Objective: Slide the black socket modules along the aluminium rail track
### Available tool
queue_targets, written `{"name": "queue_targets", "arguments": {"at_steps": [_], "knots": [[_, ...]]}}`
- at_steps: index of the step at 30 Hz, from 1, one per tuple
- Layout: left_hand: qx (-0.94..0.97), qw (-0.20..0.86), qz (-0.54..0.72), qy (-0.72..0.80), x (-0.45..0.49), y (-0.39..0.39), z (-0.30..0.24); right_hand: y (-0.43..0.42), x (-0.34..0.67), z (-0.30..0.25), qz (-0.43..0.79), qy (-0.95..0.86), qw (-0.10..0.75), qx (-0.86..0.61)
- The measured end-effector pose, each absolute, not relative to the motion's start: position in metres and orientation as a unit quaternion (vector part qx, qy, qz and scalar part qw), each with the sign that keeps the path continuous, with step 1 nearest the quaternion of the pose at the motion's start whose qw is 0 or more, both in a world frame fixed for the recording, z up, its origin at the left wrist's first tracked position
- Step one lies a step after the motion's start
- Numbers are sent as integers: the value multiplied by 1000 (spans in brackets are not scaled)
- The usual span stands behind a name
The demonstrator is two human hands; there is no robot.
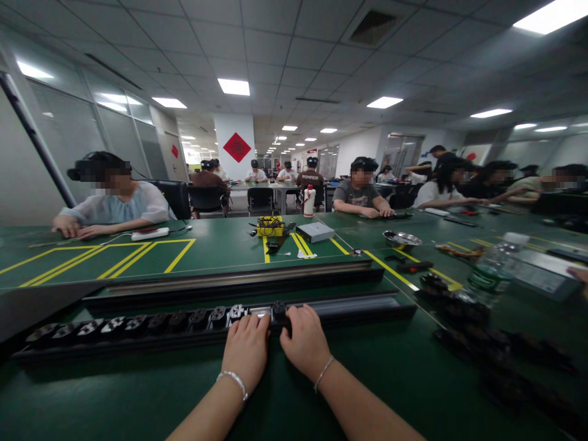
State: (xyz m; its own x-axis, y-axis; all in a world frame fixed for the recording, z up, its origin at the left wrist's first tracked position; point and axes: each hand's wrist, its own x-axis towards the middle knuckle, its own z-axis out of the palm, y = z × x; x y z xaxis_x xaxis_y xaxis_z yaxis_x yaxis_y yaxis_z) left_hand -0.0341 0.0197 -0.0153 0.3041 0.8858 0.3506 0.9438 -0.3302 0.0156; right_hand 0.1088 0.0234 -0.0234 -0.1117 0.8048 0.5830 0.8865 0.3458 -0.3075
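A long black power strip housing (362,308) lies across the green table in front of me. Several socket modules (136,323), some with shiny metal faces, sit in a row along its left part. My left hand (247,349) has its fingers curled over the housing's near edge, just right of the last shiny module. Beside it, my right hand (305,344) is closed at a black socket module (278,310) standing in the channel; its fingertips are partly hidden. The housing's right end shows a bare grey inside.
Behind lies a second long black housing (220,282). To the right are a pile of dark modules (463,312), a water bottle (498,269) and a metal bowl (402,238). A yellow box with cables (271,226) and a grey box (315,231) stand farther back. Other people sit around.
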Motion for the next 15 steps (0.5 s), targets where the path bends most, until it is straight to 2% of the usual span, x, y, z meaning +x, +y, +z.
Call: {"name": "queue_targets", "arguments": {"at_steps": [15], "knots": [[-802, 84, -130, -577, -34, 19, -12, 23, 109, -20, -61, -740, 347, -572]]}}
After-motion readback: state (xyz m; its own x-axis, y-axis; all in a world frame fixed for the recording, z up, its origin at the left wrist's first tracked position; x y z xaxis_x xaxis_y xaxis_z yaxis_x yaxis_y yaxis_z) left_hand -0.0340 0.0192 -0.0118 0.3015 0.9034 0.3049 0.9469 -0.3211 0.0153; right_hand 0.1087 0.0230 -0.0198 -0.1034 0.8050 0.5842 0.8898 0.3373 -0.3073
